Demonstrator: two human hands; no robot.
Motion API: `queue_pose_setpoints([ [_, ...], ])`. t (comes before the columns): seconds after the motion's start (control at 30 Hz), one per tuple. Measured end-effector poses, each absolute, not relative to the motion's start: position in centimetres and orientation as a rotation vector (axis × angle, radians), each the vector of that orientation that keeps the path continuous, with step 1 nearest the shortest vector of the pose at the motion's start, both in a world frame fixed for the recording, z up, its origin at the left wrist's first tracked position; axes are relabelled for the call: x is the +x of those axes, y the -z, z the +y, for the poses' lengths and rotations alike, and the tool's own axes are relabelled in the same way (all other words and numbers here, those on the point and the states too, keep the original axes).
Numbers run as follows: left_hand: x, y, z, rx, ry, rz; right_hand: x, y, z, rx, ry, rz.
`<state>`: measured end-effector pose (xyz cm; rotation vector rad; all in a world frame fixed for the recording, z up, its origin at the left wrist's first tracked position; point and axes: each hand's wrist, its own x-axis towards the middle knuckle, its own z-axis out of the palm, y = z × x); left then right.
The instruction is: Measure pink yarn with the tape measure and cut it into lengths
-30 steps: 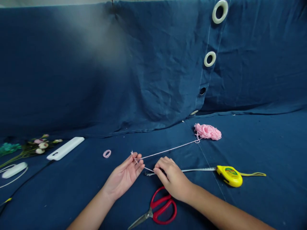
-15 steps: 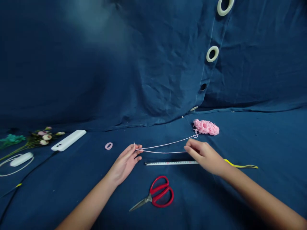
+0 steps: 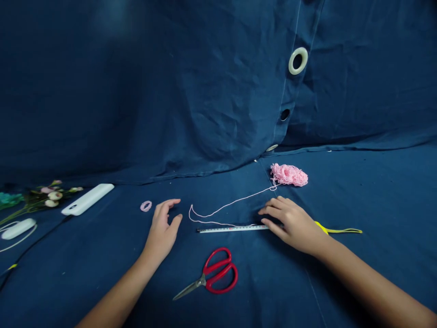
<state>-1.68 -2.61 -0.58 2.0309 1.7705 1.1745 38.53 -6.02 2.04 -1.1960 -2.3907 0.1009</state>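
A pink yarn bundle [image 3: 289,175] lies at the back right, and a strand [image 3: 235,201] runs from it to a bend on the cloth and back toward the right. My left hand [image 3: 164,228] is open and holds nothing, between a small pink yarn ring [image 3: 146,206] and the strand's bend. Over the right end of the extended tape measure [image 3: 232,228], my right hand [image 3: 290,223] has its fingers apart with nothing visible in them; it hides part of the tape and the strand's end. Red-handled scissors [image 3: 211,277] lie in front, blades slightly parted.
At the left are a white power strip [image 3: 89,199] with a black cable, a white corded device [image 3: 18,228] and artificial flowers [image 3: 53,196]. A blue curtain with ring eyelets [image 3: 298,61] hangs behind. A yellow strap [image 3: 344,231] extends right of my right hand.
My left hand has let go of the yarn and drawn back left. The strand now lies slack on the cloth. My right hand's fingers have spread. The view has shifted slightly.
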Motion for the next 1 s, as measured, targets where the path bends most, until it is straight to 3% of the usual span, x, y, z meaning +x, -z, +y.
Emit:
queue_pose_setpoints([
  [0.13,-1.7,-0.4,-2.9,2.476,-0.910,1.637,37.5,-2.0,-7.0,-1.109,-0.290,-2.451],
  [0.3,-1.1,-0.3,-3.2,2.596,-0.628,1.542,36.5,-1.3,-7.4,-1.113,-0.421,-2.428],
  [0.73,-0.6,-0.4,-3.4,2.454,-0.731,1.477,36.8,-1.4,-7.0,-1.056,-0.288,-2.430],
  [1.0,0.3,-1.2,-4.5,2.342,-0.918,1.486,35.9,-1.4,-7.6,-1.000,-0.425,-2.464],
])
